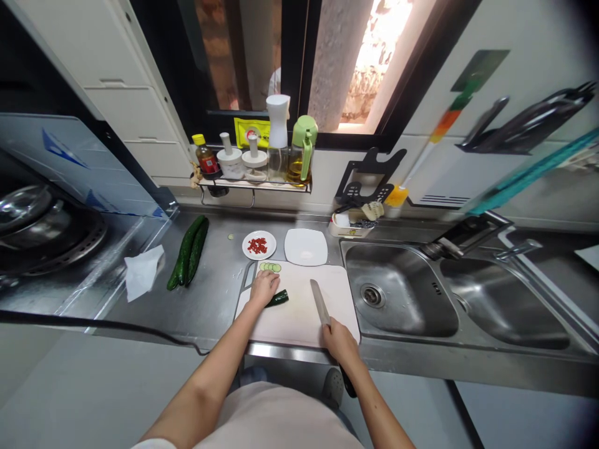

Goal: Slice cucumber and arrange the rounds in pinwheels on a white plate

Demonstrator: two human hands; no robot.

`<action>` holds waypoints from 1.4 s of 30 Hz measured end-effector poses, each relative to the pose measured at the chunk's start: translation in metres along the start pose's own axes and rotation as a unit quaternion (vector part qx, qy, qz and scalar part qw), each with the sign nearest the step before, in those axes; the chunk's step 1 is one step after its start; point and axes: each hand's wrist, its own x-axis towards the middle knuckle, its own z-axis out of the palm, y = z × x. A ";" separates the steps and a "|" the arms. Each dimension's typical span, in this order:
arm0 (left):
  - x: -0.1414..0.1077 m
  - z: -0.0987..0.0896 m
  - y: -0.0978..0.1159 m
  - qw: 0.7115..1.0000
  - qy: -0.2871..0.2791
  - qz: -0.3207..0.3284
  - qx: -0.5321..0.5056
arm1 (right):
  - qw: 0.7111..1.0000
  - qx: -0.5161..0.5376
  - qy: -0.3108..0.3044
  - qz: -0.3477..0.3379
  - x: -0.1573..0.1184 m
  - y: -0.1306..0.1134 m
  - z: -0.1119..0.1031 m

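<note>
My right hand (337, 342) is closed around a kitchen knife (319, 301), its blade pointing away over the right half of the pale cutting board (309, 324). On the board's left side, my left hand (264, 287) rests with loosely bent fingers, holding nothing that I can see. Its fingertips reach the lower edge of a short row of cucumber slices (270, 267). A cut piece of dark green cucumber (279, 298) lies just right of that hand, partly covered by it.
Behind the board stand a plate (246, 251) of chopped red pieces and a white square plate (306, 247). Whole cucumbers (188, 252) and a white paper (143, 272) lie left. A double sink (402, 293) is on the right; a condiment rack (257, 185) hangs behind.
</note>
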 end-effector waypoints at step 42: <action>-0.065 0.006 0.018 0.994 0.046 0.072 -0.067 | 0.994 -0.038 -0.001 -0.100 -0.017 -0.049 -0.016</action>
